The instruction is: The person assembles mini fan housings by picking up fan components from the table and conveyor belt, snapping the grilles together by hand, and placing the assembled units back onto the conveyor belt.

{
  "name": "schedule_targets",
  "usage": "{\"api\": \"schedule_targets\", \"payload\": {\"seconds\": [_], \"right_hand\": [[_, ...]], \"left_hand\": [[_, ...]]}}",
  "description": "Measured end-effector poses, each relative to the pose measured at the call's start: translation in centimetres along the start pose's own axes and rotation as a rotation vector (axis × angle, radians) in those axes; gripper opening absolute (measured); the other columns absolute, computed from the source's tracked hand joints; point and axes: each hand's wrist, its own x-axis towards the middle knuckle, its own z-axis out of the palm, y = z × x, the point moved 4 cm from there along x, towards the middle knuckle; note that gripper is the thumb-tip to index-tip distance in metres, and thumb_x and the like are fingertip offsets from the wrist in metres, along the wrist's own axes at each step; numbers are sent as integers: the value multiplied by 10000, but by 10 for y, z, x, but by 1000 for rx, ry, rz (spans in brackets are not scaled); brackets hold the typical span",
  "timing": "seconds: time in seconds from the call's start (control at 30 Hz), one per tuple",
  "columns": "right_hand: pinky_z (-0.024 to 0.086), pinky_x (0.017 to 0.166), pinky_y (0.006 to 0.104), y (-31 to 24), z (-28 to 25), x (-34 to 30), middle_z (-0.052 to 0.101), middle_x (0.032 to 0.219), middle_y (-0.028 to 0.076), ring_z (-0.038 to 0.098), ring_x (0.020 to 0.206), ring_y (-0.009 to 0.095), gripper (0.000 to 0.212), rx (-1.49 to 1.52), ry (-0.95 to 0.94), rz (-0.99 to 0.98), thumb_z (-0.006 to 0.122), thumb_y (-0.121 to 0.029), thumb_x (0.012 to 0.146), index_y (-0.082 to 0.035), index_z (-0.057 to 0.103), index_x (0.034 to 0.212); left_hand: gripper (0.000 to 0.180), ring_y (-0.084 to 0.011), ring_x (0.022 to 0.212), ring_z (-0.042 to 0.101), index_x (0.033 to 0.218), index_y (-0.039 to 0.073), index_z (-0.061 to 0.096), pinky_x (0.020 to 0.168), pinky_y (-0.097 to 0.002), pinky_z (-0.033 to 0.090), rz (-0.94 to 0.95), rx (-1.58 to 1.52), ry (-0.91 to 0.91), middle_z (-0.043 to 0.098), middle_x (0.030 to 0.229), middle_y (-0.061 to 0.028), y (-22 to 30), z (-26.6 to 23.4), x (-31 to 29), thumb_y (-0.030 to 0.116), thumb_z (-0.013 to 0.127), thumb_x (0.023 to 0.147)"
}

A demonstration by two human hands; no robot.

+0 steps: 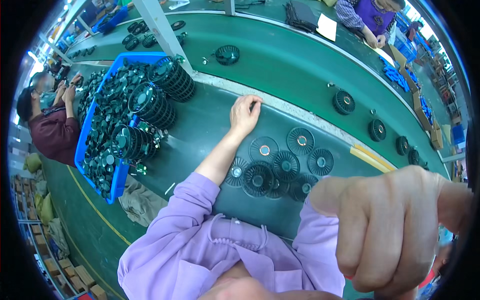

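Note:
My left hand (245, 116) rests at the far edge of the green workbench (205, 127), against the pale ledge, its fingers curled together. What they hold, if anything, is hidden. Close to the camera, my right hand (390, 225) is raised with its fingers bent into a fist; its inside is out of sight. Between my arms lies a group of round black fan grilles, such as a black grille (258, 178) and a lighter grille (301, 141) with a copper-coloured ring in its centre. Neither hand touches them.
A blue bin (120, 185) full of small dark parts stands at the left, beside stacked black fan cages (152, 106). Beyond the ledge, a green conveyor (285, 70) carries several round fan units (344, 102). Other people work at the far right and left.

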Motion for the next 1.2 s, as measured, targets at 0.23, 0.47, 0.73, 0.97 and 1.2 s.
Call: {"api": "schedule_targets", "payload": {"seconds": [0.23, 0.47, 0.73, 0.97, 1.2], "right_hand": [[357, 378, 293, 7, 4, 2, 562, 657, 187, 516, 466, 254, 550, 84, 23, -12, 601, 68, 816, 81, 340, 1300], [335, 359, 290, -13, 24, 2, 561, 600, 186, 504, 434, 251, 598, 147, 34, -27, 613, 96, 800, 96, 312, 1316], [394, 347, 259, -43, -1, -18, 587, 571, 132, 520, 418, 192, 489, -97, 79, -30, 687, 27, 776, 18, 438, 1196], [496, 709, 298, -28, -109, -151, 639, 934, 84, 621, 846, 199, 373, -1431, 559, 916, 670, -95, 808, -31, 582, 1164], [391, 985, 469, -20, -99, -251, 464, 1319, 175, 436, 1212, 368, 790, -1916, 62, 1472, 844, -327, 606, -129, 521, 1300]], "left_hand": [[65, -276, 850, 617, 869, 100, 655, 742, -370, 497, 28, 29, 5, 665, 878, -81, -2, -7, 1, 118, 618, 818], [58, -271, 825, 618, 855, 99, 658, 723, -367, 501, 5, 4, -13, 663, 869, -89, 0, -1, -10, 109, 627, 807], [109, -237, 777, 638, 928, 86, 662, 701, -324, 499, -79, -107, -55, 677, 884, -80, -3, 9, 9, 112, 622, 830], [251, -142, 776, 634, 1074, 24, 608, 682, -292, 513, -420, -453, -72, 668, 912, -106, -37, -3, 45, 223, 579, 925], [627, -394, 1090, 566, 1158, -36, 568, 939, -455, 449, -447, 314, -93, 604, 1133, -270, -86, -8, 129, 529, 495, 898]]}}
